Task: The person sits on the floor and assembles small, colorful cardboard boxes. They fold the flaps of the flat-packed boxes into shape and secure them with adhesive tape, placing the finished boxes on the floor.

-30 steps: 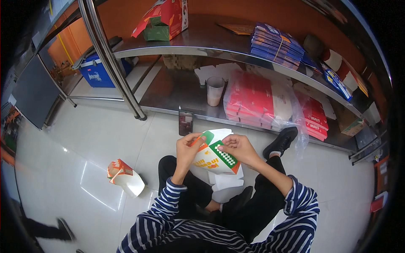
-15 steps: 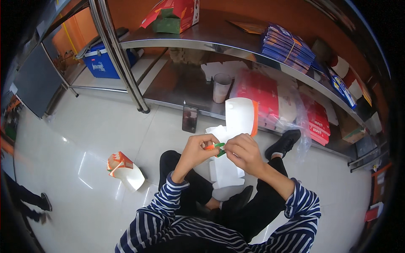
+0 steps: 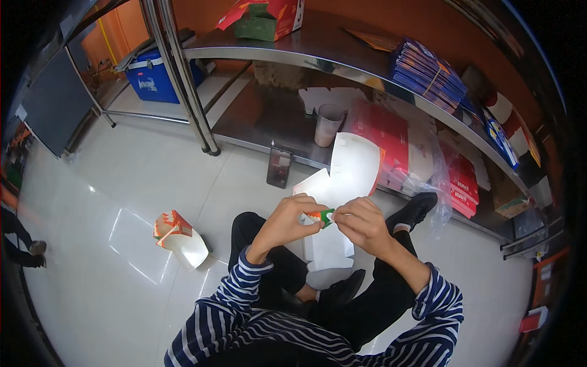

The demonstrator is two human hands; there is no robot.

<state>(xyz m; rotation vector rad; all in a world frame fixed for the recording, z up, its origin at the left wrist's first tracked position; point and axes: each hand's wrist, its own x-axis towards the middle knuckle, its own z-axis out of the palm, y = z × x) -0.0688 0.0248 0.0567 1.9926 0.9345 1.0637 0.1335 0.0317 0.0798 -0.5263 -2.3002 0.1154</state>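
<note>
the biggest change is in how the carton [image 3: 356, 166] sits in the person's hands. a second ago its printed face, with a green checkered corner, was turned up to the camera; by half a second ago it had been turned over, and now the broad white inside is what shows, rising beyond the fingers toward the shelf, with an orange edge along its right side. most of the print is out of sight.

the left hand [image 3: 286, 223] is clamped on the carton, thumb and forefinger pinching around an orange and green tab [image 3: 328, 216]. the right hand [image 3: 364, 227] has its fingertips gathered on the other side of that tab, close beside the left ones; whether the two hands touch cannot be told. since half a second ago the tab shows a little more plainly between them. this suggests, as a judgement, that the handling is now fine work at a small joint rather than turning the whole piece.

the carton is held above the person's legs, over a flat white card piece [image 3: 327, 248]. a shaped orange and white carton [image 3: 183, 238] stays apart on the floor [image 3: 150, 196] to the left, and another person's legs [image 3: 23, 241] now show nearer the left rim.
</note>
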